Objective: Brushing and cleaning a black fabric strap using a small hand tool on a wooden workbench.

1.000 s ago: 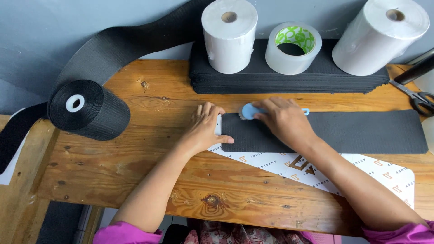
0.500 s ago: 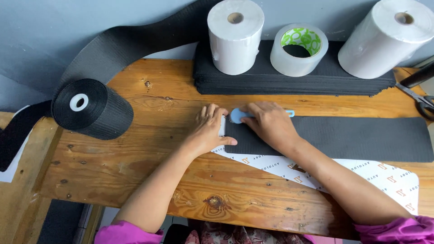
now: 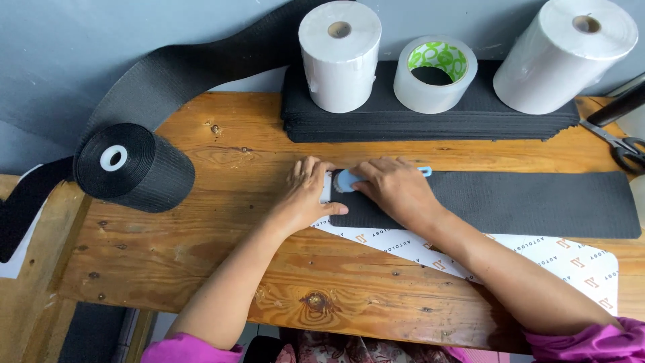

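A long black textured strip [image 3: 524, 204] lies flat across a white printed sheet [image 3: 571, 259] on the wooden table [image 3: 222, 269]. My right hand [image 3: 396, 190] presses a small light-blue tool [image 3: 346, 180] onto the strip's left end, its blue handle poking out past my fingers. Just left of it, my left hand [image 3: 306, 197] lies flat with spread fingers, holding down the sheet's left edge next to the strip.
A big roll of black webbing [image 3: 131, 168] stands at the left, its tail running up the wall. At the back, a stack of black strips [image 3: 376, 121] carries two white rolls [image 3: 339, 54] [image 3: 564, 54] and a tape roll [image 3: 435, 74]. Scissors [image 3: 621, 144] lie far right.
My right hand and the blue tool have slid left along the strip toward its left end. My left hand has stayed in place.
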